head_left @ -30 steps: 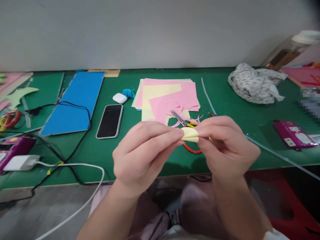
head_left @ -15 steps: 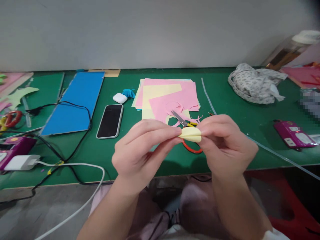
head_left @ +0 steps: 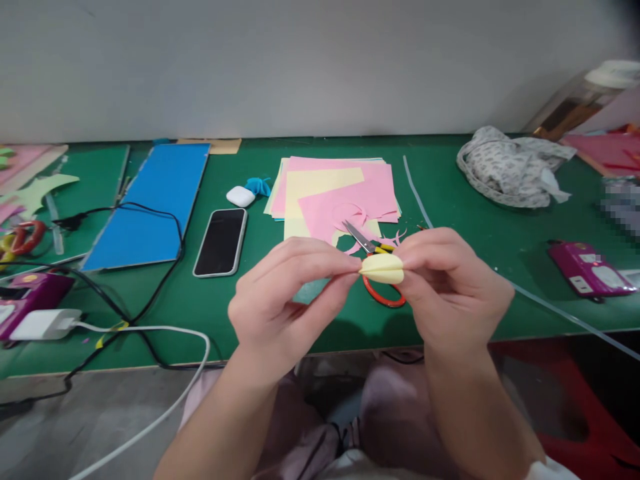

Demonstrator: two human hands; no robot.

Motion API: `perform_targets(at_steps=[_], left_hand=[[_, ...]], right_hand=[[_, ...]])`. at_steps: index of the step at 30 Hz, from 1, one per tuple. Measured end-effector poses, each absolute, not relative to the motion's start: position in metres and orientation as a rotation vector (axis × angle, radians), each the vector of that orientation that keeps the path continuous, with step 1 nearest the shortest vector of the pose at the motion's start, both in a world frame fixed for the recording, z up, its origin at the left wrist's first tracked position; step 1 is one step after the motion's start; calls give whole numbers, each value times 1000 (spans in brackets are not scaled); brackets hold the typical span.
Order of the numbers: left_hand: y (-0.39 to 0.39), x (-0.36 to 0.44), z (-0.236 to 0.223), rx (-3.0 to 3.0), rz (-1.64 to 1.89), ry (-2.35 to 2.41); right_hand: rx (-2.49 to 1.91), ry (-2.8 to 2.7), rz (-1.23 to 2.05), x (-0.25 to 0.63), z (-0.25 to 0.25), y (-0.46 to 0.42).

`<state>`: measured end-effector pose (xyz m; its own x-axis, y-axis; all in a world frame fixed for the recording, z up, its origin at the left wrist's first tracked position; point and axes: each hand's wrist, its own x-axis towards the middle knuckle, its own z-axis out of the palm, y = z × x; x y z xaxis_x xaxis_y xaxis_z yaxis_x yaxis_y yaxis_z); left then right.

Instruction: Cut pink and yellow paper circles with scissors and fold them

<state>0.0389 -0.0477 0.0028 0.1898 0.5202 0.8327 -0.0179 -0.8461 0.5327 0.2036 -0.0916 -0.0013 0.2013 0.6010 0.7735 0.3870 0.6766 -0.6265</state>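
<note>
A small folded piece of yellow paper [head_left: 383, 269] is held up over the front of the table, with a crease along its length. My left hand [head_left: 295, 300] pinches its left tip, and my right hand [head_left: 450, 293] pinches its right end between thumb and fingers. Below and behind it lie scissors [head_left: 384, 299] with red and yellow handles, partly hidden by the paper and my hands. Their blades rest on pink paper scraps and a stack of pink and yellow paper sheets [head_left: 345, 180].
On the green table [head_left: 435, 173] lie a phone [head_left: 220, 243], a white case [head_left: 241, 196], a blue board [head_left: 150, 207], and black and white cables on the left. A patterned cloth [head_left: 510, 167], a purple power socket [head_left: 590, 268] and a clear tube [head_left: 560, 305] are on the right.
The left fingers have shifted slightly at the paper's left tip, which now looks more tightly pinched. Both hands otherwise stay in nearly the same place.
</note>
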Motion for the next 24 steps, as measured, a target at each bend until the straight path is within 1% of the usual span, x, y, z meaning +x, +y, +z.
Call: perform_targets(at_steps=[15, 24], left_hand=[[-48, 39, 5, 2090, 1703, 430], [-45, 38, 0, 2073, 1795, 513]], right_hand=[[-892, -1446, 198, 204, -1, -92], [-883, -1363, 140, 203, -2, -89]])
